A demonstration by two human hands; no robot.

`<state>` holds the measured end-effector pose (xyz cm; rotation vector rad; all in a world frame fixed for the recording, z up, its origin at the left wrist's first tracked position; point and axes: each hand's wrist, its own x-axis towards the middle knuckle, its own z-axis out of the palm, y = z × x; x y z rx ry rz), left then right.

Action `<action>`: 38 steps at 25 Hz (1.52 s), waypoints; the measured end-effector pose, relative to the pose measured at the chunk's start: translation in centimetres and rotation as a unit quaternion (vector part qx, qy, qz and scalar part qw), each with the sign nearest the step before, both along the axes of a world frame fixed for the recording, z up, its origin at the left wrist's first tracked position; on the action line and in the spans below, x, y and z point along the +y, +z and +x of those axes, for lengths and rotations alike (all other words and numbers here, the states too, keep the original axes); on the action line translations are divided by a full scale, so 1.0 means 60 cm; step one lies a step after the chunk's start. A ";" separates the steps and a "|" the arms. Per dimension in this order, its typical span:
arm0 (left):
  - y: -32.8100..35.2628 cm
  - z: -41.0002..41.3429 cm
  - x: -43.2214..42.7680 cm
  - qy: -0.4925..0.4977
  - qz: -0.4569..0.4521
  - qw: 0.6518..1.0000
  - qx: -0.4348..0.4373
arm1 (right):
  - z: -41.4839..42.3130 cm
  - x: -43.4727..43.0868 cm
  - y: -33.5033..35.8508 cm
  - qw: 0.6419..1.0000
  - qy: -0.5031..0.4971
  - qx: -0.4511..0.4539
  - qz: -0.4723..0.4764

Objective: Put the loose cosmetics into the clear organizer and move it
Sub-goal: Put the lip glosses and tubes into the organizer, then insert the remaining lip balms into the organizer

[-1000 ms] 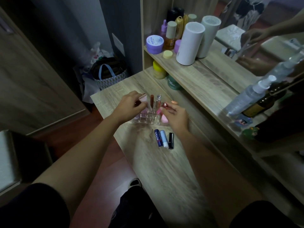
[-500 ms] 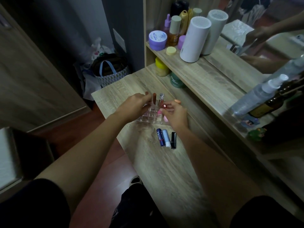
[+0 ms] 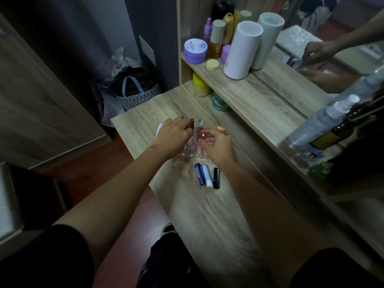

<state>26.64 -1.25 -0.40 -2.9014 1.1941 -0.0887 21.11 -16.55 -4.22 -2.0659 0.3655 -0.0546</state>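
Observation:
The clear organizer (image 3: 192,152) sits on the wooden desk (image 3: 207,215), partly hidden under both hands. My left hand (image 3: 174,135) reaches in from the left, its fingertips closed on a red-brown lipstick tube (image 3: 191,122) standing upright in it. A clear-capped tube (image 3: 200,124) stands just beside that one. Over the organizer's right side, my right hand (image 3: 216,144) pinches a small red-capped lipstick (image 3: 203,135). Three sticks lie loose in front of the organizer: a dark blue Nivea stick (image 3: 199,174), a pale blue stick (image 3: 207,175) and a black lipstick (image 3: 216,178).
A raised shelf (image 3: 249,94) runs along the right with a white cylinder (image 3: 241,49), a purple jar (image 3: 195,50), bottles and a spray bottle (image 3: 320,123); a mirror stands behind it. Yellow (image 3: 200,85) and green (image 3: 219,101) jars sit under the shelf. A bag (image 3: 135,90) lies on the floor beyond the desk's far edge.
My left hand no longer shows the pale pink tube it held a second ago; its fingers have closed on the red-brown tube. My right hand stays at the organizer with the red-capped lipstick.

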 end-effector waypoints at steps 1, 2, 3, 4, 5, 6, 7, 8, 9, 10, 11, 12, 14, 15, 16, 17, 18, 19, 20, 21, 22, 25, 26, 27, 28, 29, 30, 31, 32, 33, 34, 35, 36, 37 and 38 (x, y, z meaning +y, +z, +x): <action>-0.001 0.001 -0.004 0.003 0.007 1.000 -0.002 | 0.000 -0.001 0.000 1.000 0.001 -0.001 0.001; -0.002 0.002 -0.006 0.007 0.012 1.000 -0.005 | 0.001 -0.001 0.000 1.000 0.001 -0.003 0.004; -0.003 0.003 -0.009 0.011 0.016 1.000 -0.007 | 0.001 -0.001 0.000 1.000 0.000 -0.004 0.008; -0.003 0.005 -0.010 0.014 0.020 1.000 -0.008 | 0.002 -0.001 0.000 1.000 -0.002 -0.004 0.010; -0.003 0.007 -0.011 0.015 0.022 1.000 -0.006 | 0.003 -0.001 0.000 1.000 -0.002 -0.004 0.009; -0.003 0.008 -0.011 0.015 0.023 1.000 -0.006 | 0.003 -0.002 -0.001 1.000 -0.002 -0.003 0.006; -0.003 0.010 -0.011 0.015 0.025 1.000 -0.008 | 0.004 -0.003 -0.002 1.000 0.000 -0.003 0.003; -0.003 0.011 -0.011 0.016 0.026 0.999 -0.012 | 0.004 -0.003 -0.002 1.000 0.002 -0.005 -0.001; -0.002 0.012 -0.011 0.017 0.028 0.999 -0.017 | 0.005 -0.004 -0.002 1.000 0.004 -0.007 -0.005; -0.001 0.013 -0.011 0.017 0.029 0.999 -0.021 | 0.005 -0.003 -0.002 1.000 0.005 -0.008 -0.010; -0.001 0.014 -0.011 0.016 0.028 0.999 -0.024 | 0.007 -0.002 -0.002 1.000 0.004 -0.007 -0.014; -0.001 0.015 -0.010 0.016 0.025 0.999 -0.025 | 0.009 -0.001 -0.001 1.000 0.004 -0.006 -0.019; -0.002 0.016 -0.010 0.018 0.014 0.999 -0.023 | 0.013 0.002 -0.001 0.999 0.007 -0.003 -0.031; -0.004 0.016 -0.011 0.020 0.008 1.000 -0.020 | 0.015 0.004 0.000 0.999 0.007 -0.002 -0.036; -0.005 0.016 -0.011 0.020 0.002 1.000 -0.019 | 0.015 0.005 0.001 0.999 0.007 -0.001 -0.039; -0.006 0.015 -0.011 0.020 -0.002 1.000 -0.016 | 0.015 0.006 0.003 0.999 0.006 0.001 -0.040; -0.005 0.014 -0.011 0.019 -0.003 1.000 -0.015 | 0.014 0.006 0.005 0.999 0.006 0.003 -0.039; -0.002 0.014 -0.010 0.017 -0.003 1.000 -0.014 | 0.011 0.005 0.007 0.999 0.007 0.006 -0.035; 0.003 0.011 -0.008 0.016 -0.012 1.000 -0.015 | 0.007 0.005 0.011 0.999 0.009 0.007 -0.030; 0.009 0.007 -0.005 0.015 -0.040 0.999 -0.014 | 0.002 0.005 0.015 1.000 0.010 0.005 -0.027; 0.012 -0.001 -0.001 0.021 -0.090 0.996 -0.007 | -0.004 0.004 0.016 1.000 0.009 0.002 -0.025; -0.001 -0.042 0.021 0.077 -0.263 0.960 0.050 | -0.035 0.002 0.010 0.999 -0.007 0.010 -0.051; -0.015 -0.060 0.028 0.096 -0.286 0.950 0.084 | -0.049 0.001 0.004 0.997 -0.002 0.020 -0.073; -0.031 -0.076 0.033 0.109 -0.288 0.942 0.130 | -0.062 -0.001 -0.002 0.994 0.012 0.036 -0.099; -0.048 -0.090 0.034 0.113 -0.273 0.938 0.183 | -0.073 -0.004 -0.009 0.990 0.033 0.058 -0.125; -0.064 -0.101 0.034 0.109 -0.247 0.935 0.232 | -0.083 -0.006 -0.015 0.984 0.055 0.081 -0.147; -0.076 -0.110 0.031 0.098 -0.216 0.933 0.270 | -0.091 -0.009 -0.021 0.979 0.072 0.101 -0.162; -0.086 -0.117 0.025 0.085 -0.190 0.934 0.292 | -0.097 -0.011 -0.025 0.976 0.080 0.114 -0.167; -0.093 -0.120 0.020 0.073 -0.171 0.936 0.298 | -0.100 -0.012 -0.027 0.975 0.082 0.121 -0.166; -0.099 -0.122 0.014 0.062 -0.159 0.939 0.297 | -0.101 -0.013 -0.028 0.975 0.082 0.125 -0.164; -0.103 -0.123 0.010 0.056 -0.149 0.942 0.297 | -0.101 -0.013 -0.028 0.975 0.083 0.129 -0.163; -0.105 -0.124 0.007 0.052 -0.138 0.943 0.298 | -0.099 -0.013 -0.028 0.973 0.088 0.135 -0.165; -0.106 -0.125 0.006 0.050 -0.127 0.944 0.300 | -0.098 -0.012 -0.027 0.972 0.095 0.140 -0.166; -0.107 -0.126 0.006 0.050 -0.120 0.945 0.301 | -0.096 -0.011 -0.026 0.970 0.102 0.144 -0.166; -0.106 -0.127 0.007 0.052 -0.117 0.946 0.299 | -0.095 -0.010 -0.025 0.969 0.109 0.145 -0.167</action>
